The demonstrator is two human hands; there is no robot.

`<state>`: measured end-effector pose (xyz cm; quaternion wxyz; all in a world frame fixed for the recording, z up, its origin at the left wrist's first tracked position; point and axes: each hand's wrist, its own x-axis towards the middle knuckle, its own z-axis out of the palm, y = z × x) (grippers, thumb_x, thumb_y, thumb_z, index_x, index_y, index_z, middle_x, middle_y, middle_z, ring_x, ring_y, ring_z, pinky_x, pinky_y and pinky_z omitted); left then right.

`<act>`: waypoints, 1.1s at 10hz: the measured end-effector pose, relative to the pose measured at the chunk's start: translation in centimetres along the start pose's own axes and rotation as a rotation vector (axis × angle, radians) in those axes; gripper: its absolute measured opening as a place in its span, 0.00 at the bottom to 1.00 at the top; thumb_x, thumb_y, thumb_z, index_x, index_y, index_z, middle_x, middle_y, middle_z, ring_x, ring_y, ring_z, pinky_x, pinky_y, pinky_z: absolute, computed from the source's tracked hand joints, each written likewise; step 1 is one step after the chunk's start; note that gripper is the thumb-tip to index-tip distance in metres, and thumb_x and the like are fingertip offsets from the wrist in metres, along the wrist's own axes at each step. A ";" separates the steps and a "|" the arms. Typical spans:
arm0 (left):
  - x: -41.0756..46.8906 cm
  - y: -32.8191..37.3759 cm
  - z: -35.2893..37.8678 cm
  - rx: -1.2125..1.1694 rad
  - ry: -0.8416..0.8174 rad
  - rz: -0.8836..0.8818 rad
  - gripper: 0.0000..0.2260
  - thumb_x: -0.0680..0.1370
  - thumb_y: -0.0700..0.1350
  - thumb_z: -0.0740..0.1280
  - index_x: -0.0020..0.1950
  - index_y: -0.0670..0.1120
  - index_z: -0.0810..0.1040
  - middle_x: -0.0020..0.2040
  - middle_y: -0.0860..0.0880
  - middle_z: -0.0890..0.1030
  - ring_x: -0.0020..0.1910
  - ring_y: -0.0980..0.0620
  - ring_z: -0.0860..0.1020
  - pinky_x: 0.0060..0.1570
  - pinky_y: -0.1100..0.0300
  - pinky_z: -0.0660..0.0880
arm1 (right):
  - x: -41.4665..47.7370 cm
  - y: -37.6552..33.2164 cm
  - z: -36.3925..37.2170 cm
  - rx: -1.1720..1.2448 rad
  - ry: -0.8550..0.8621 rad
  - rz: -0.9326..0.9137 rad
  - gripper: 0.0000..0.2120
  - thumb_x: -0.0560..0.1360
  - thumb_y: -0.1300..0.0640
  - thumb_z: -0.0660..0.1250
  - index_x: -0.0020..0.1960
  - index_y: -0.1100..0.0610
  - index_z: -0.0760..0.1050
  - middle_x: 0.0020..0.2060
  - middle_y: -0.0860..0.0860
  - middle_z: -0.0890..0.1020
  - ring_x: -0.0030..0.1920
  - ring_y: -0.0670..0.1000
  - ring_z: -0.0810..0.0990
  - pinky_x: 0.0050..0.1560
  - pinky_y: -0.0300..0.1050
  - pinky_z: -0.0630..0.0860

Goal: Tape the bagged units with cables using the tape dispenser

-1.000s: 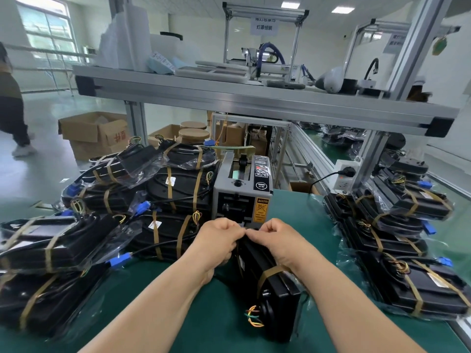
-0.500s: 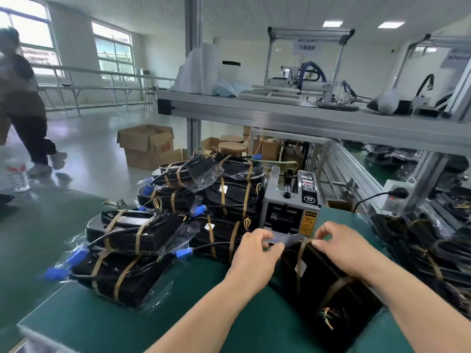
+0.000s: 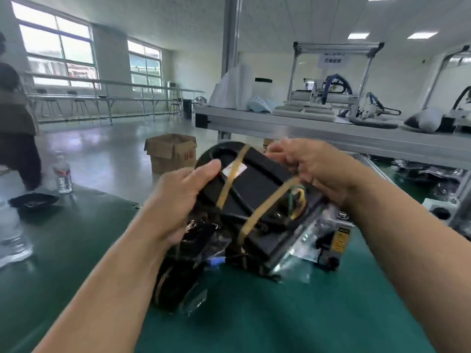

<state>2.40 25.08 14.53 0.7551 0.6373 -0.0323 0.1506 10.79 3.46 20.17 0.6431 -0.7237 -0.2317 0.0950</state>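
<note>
I hold a black bagged unit (image 3: 257, 189) up in the air over the green table, tilted, with its cable and two tan tape bands across it. My left hand (image 3: 178, 197) grips its left edge, thumb on top. My right hand (image 3: 313, 166) grips its far right edge by the coloured wires. Below it lies a pile of taped bagged units (image 3: 183, 273), partly hidden. The grey tape dispenser (image 3: 336, 238) shows only in part behind the held unit, at the right.
The green table (image 3: 254, 322) runs under my arms. An aluminium shelf (image 3: 331, 133) crosses at the back right. On the floor at left stand a cardboard box (image 3: 173, 151) and a water bottle (image 3: 62, 174); a person (image 3: 15, 118) stands at the far left.
The unit lay on the table in front of the dispenser with both hands pressing tape on it; now both hands have lifted it and the view has swung left.
</note>
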 end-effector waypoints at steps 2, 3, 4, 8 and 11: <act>5.1 -1.2 -8.1 0.139 0.288 -0.137 0.08 0.80 0.52 0.66 0.48 0.49 0.75 0.29 0.49 0.76 0.21 0.57 0.72 0.18 0.65 0.69 | 2.6 4.8 7.3 -0.202 0.084 0.057 0.34 0.75 0.29 0.58 0.76 0.44 0.62 0.74 0.51 0.68 0.70 0.55 0.70 0.69 0.62 0.70; 6.7 -3.4 -10.1 0.189 0.317 -0.245 0.07 0.82 0.53 0.64 0.50 0.51 0.76 0.33 0.48 0.75 0.24 0.56 0.72 0.20 0.64 0.71 | 3.0 7.8 11.0 -0.034 0.106 0.063 0.47 0.66 0.27 0.68 0.79 0.39 0.54 0.79 0.48 0.59 0.75 0.54 0.66 0.73 0.61 0.67; 7.4 -5.2 -10.6 0.241 0.320 -0.323 0.08 0.82 0.55 0.62 0.48 0.53 0.77 0.36 0.48 0.77 0.30 0.54 0.74 0.23 0.62 0.73 | 4.2 9.7 12.3 0.063 0.172 0.045 0.40 0.73 0.38 0.71 0.79 0.40 0.56 0.80 0.46 0.57 0.78 0.52 0.60 0.76 0.58 0.62; 8.9 -8.2 -12.8 0.890 0.336 -0.322 0.18 0.81 0.56 0.60 0.42 0.45 0.80 0.53 0.40 0.79 0.48 0.40 0.79 0.53 0.51 0.77 | 5.9 13.4 15.1 -0.062 0.309 0.157 0.29 0.79 0.41 0.63 0.78 0.44 0.62 0.81 0.45 0.54 0.79 0.52 0.59 0.78 0.56 0.56; 11.4 -9.8 -15.6 1.141 0.366 -0.327 0.23 0.77 0.62 0.64 0.62 0.46 0.79 0.61 0.37 0.79 0.59 0.35 0.76 0.61 0.44 0.74 | 6.3 12.7 14.8 0.008 0.288 0.244 0.31 0.80 0.40 0.62 0.79 0.47 0.59 0.80 0.48 0.57 0.78 0.55 0.60 0.77 0.56 0.61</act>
